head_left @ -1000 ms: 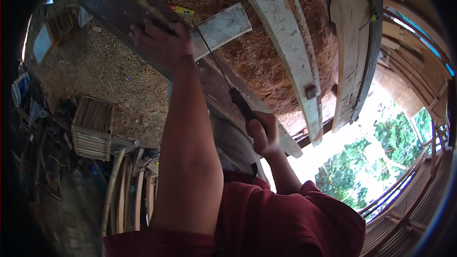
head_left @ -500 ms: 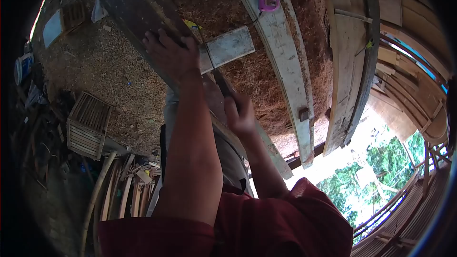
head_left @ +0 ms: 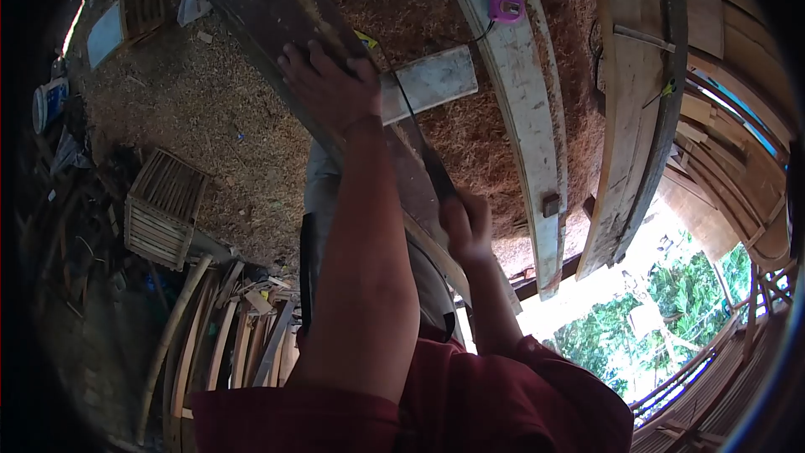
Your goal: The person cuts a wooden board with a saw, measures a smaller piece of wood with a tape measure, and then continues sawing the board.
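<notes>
My left hand lies with its fingers spread on a long dark plank, its thumb side beside the near end of a short whitish board. That board sticks out crosswise to the right of the plank. My right hand is wrapped around the handle end of a handsaw. The saw's thin dark blade runs up and left across the whitish board, close to my left thumb. Its teeth cannot be made out. Part of the whitish board near my left hand is hidden.
A pink tape measure rests on a long pale plank to the right. Further right stand wider boards. A slatted crate sits on the shavings-covered ground at left, near wood offcuts and a bucket.
My right hand has drawn the saw back toward my body across the whitish board. My left hand keeps its place on the plank. The whole view has shifted slightly.
</notes>
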{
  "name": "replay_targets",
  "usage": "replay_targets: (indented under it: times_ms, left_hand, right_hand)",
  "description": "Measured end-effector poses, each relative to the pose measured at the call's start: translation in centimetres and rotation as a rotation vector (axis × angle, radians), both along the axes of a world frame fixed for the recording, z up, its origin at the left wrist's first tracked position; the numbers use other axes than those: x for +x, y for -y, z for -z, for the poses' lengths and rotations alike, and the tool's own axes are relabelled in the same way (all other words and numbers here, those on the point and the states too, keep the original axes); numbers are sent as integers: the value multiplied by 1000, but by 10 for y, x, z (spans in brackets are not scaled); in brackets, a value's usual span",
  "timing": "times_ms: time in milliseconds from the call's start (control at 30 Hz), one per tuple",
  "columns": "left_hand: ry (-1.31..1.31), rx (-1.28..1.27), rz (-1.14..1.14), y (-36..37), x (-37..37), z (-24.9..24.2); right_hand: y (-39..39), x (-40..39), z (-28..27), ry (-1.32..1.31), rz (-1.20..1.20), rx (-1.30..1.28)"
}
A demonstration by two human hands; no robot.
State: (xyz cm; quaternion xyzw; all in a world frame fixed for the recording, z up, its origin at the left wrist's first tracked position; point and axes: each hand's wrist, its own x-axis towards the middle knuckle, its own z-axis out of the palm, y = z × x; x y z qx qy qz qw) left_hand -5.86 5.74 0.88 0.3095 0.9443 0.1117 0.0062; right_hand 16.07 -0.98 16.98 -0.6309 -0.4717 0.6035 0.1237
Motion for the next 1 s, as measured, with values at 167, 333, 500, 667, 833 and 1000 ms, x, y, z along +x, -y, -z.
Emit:
replay_targets:
  times_ms: [167,333,500,667,833,1000]
  left_hand:
    - [-14,5,-7,-2,0,1]
    - [15,12,-15,2,1,1]
    - [20,-9,-24,-2,-1,-2]
    - [41,-16,-27,-2,0,-4]
    - [73,-53,-26,3,2,-4]
    - [48,-88,-19,-6,-1,-1]
  right_hand:
    - [-19,-10,-6,2,-75,-33]
    - [-8,-18,17,70,-22,15]
    - [-13,14,-38,-67,-93,-20]
    - [-2,-21,33,70,-59,231]
    - [-19,13,-53,38,-194,-109]
    - [-39,-47,22,136,10,227]
